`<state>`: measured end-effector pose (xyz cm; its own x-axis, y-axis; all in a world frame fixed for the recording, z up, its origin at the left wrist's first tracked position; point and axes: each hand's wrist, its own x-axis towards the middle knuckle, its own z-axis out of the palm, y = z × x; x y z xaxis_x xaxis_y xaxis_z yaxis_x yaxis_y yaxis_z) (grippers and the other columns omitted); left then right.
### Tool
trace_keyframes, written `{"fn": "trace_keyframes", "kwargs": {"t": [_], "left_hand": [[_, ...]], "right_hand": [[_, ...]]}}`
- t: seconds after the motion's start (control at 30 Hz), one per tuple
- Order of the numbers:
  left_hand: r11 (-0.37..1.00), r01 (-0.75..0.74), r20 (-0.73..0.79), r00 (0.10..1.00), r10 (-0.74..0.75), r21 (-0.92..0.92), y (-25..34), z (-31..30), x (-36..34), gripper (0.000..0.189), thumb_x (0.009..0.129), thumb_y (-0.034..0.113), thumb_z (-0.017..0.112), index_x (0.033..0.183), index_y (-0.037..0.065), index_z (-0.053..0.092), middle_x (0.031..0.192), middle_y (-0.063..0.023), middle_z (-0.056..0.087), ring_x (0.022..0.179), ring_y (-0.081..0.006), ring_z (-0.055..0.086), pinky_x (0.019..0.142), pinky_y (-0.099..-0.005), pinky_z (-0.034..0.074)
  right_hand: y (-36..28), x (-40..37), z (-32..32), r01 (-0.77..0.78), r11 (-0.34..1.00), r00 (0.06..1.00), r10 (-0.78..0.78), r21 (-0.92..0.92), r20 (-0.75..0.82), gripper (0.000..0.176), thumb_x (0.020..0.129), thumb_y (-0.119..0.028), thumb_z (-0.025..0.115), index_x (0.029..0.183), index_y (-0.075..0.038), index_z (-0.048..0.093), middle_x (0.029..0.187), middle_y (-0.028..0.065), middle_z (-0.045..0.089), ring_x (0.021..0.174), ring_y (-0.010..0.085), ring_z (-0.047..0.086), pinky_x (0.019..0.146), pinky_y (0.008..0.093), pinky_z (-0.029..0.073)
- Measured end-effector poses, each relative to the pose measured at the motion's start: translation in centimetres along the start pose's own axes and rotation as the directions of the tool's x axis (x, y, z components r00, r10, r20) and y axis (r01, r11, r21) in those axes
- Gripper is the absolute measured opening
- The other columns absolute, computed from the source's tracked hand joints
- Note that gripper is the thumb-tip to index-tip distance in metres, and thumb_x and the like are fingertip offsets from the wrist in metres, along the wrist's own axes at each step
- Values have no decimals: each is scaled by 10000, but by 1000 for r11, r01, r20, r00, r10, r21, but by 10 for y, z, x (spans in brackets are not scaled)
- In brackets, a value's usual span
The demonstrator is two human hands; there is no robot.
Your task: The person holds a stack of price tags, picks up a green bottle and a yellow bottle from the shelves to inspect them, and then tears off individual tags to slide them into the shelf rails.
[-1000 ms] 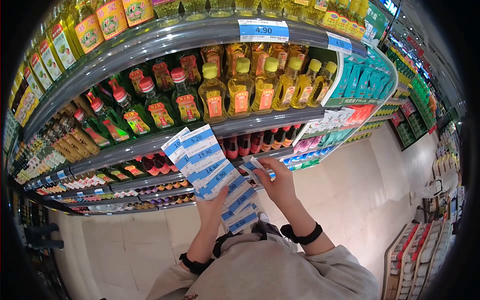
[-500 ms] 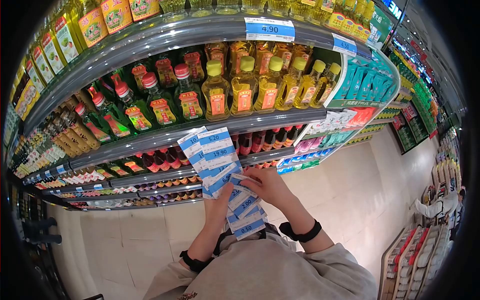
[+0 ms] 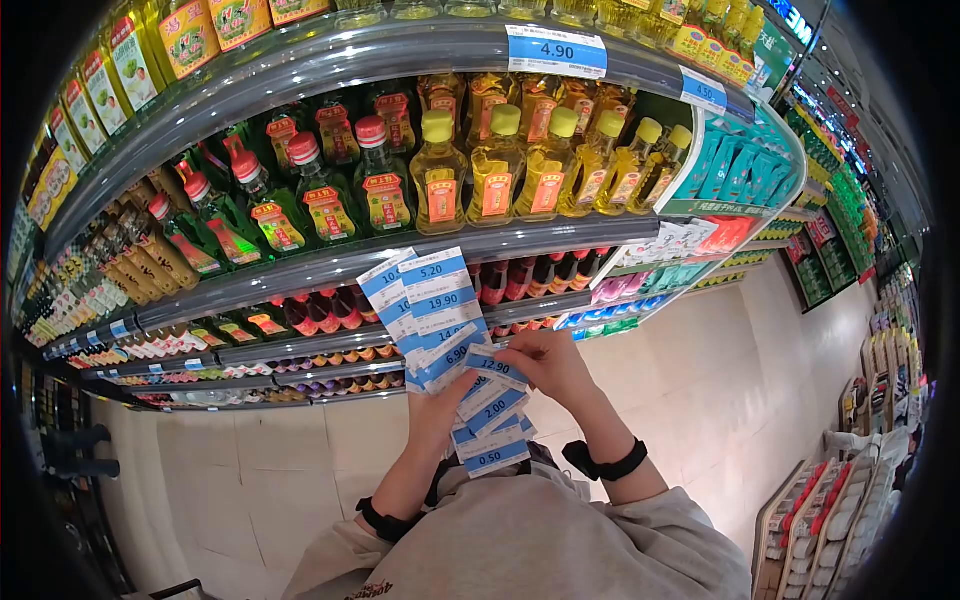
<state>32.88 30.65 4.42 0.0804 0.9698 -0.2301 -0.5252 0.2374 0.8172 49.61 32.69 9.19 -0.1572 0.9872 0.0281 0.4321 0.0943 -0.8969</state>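
A fanned bundle of blue-and-white price labels (image 3: 440, 300) is held in front of my body, below the bottle shelf. My left hand (image 3: 438, 408) is closed on the bundle from below, its thumb lying over the labels. Several strips hang down from it, ending in one marked 0.50 (image 3: 490, 459). My right hand (image 3: 552, 364) pinches the right end of a label marked 12.90 (image 3: 494, 367), which lies across the others. A label reading 6.90 (image 3: 456, 357) shows just left of it. The fingers under the bundle are hidden.
Yellow-capped bottles (image 3: 495, 172) and red-capped green bottles (image 3: 325, 200) stand on the shelf ahead. Its upper edge carries a 4.90 price tag (image 3: 557, 51). Teal packets (image 3: 735, 170) fill the end rack. A person in white (image 3: 885, 415) is at the far right.
My right hand has moved slightly right, and the 12.90 label now lies turned with its number visible. My view has shifted a little; the left hand still grips the bundle.
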Motion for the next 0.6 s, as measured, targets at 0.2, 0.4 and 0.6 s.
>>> {"fn": "trace_keyframes", "kwargs": {"t": [0.2, 0.4, 0.6], "left_hand": [[1000, -14, -23, 1000, 14, -1, 1, 2, -3, 361, 729, -22, 622, 1066, 7, 496, 990, -102, 584, 863, -175, 585, 723, -263, 482], [917, -221, 27, 974, 225, 333, 0, 3, -3, 296, 712, 8, 649, 990, 1, 549, 935, -95, 608, 834, -154, 591, 707, -259, 480], [962, -116, 1, 993, 120, 247, 2, 0, -2, 332, 724, 14, 634, 1035, 4, 517, 960, -89, 594, 848, -153, 582, 717, -260, 474]], "right_hand": [[-4, 1, -9, 48, 998, 996, -45, -40, 80, 118, 762, -133, 631, 804, -25, 607, 574, 51, 586, 482, 92, 534, 432, 227, 404], [-29, 3, -12, 280, 822, 954, -181, -496, 240, 159, 790, -195, 579, 853, -50, 576, 671, 95, 607, 581, 225, 587, 533, 311, 447], [-21, 4, -7, 223, 888, 969, -156, -402, 194, 107, 787, -100, 548, 869, -34, 529, 714, 130, 607, 653, 278, 605, 557, 327, 457]]}}
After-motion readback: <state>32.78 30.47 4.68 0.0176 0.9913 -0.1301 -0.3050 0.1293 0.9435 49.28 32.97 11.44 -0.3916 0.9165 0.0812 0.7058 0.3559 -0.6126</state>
